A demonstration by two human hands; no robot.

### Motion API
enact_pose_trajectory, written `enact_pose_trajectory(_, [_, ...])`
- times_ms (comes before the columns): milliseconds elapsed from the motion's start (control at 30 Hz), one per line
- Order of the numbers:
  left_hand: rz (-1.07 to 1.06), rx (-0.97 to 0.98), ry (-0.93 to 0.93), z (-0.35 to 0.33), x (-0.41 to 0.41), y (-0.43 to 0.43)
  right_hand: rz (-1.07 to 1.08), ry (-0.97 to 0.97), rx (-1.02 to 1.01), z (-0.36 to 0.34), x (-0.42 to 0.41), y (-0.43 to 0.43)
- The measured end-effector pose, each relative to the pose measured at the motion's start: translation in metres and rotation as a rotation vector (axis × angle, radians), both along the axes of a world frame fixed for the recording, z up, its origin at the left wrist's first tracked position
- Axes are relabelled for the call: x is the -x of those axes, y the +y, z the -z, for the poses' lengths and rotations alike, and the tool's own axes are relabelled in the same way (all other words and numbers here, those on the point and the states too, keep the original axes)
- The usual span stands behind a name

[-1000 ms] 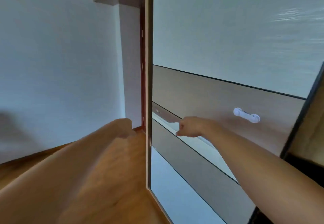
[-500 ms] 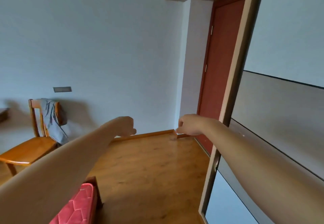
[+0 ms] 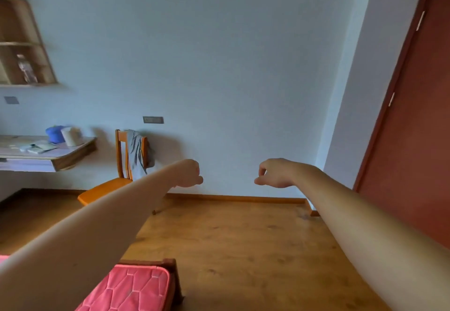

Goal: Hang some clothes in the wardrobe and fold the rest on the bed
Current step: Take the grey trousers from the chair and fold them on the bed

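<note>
Left hand (image 3: 188, 174) and right hand (image 3: 275, 173) outstretched, fingers curled, empty; grey garment (image 3: 139, 151) draped over wooden chair (image 3: 107, 186)

A bedroom in a home. A bed (image 3: 174, 276) with a pink-red quilted mattress (image 3: 131, 288) shows at the bottom edge, on a wood-plank floor (image 3: 243, 237). Against the pale wall stands a wooden chair (image 3: 107, 186) with a grey garment (image 3: 138, 152) draped over its back, beside a wall-mounted bench (image 3: 70, 151) (papers (image 3: 39, 146) and a blurred blue thing (image 3: 54, 134) lie on it). A wooden wall shelf (image 3: 36, 40) hangs above; a red-brown door (image 3: 418, 140) is at the right.
</note>
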State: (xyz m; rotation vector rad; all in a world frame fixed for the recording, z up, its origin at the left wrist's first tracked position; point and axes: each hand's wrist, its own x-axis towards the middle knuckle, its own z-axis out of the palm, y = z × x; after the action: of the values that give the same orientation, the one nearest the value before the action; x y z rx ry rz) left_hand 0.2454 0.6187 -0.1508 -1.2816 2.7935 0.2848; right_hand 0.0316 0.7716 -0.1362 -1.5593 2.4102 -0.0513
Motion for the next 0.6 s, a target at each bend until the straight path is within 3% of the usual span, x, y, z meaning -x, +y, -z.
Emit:
enact_pose_trajectory(300, [-0.283,-0.069,0.101,-0.007,0.054,-0.158,-0.237,0.019,0.01,-0.021,0.096,-0.208])
enact_pose_trajectory(600, [-0.492,-0.099,0.107,0.022,0.058,-0.321,-0.462,-0.016,0.094,0.005,0.108,-0.414])
